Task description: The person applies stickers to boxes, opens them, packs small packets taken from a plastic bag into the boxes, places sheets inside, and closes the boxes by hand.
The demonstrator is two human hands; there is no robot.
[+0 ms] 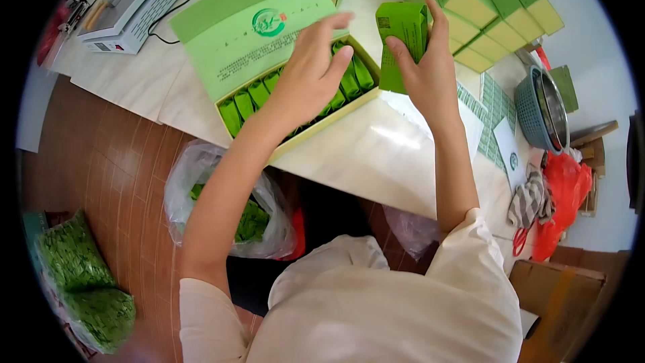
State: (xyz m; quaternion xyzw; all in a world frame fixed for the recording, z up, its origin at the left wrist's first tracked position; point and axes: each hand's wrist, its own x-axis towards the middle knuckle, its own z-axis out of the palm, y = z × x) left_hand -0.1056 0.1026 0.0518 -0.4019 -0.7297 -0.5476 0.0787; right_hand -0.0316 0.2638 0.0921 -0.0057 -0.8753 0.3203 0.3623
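Observation:
A light-green gift box lies on the table with its printed lid raised at the back. Inside it, small shiny green packets stand side by side in a row. My left hand is over the middle of the box, thumb and fingers apart, and hides some of the packets. To the right of the box, my right hand grips an upright green foil packet between thumb and fingers. Whether more than one packet is in that hand, I cannot tell.
Stacked green boxes stand at the back right. A grey sealing machine with a cable is at the back left. A blue basket sits at the right. Below are an open plastic bag of packets and filled bags.

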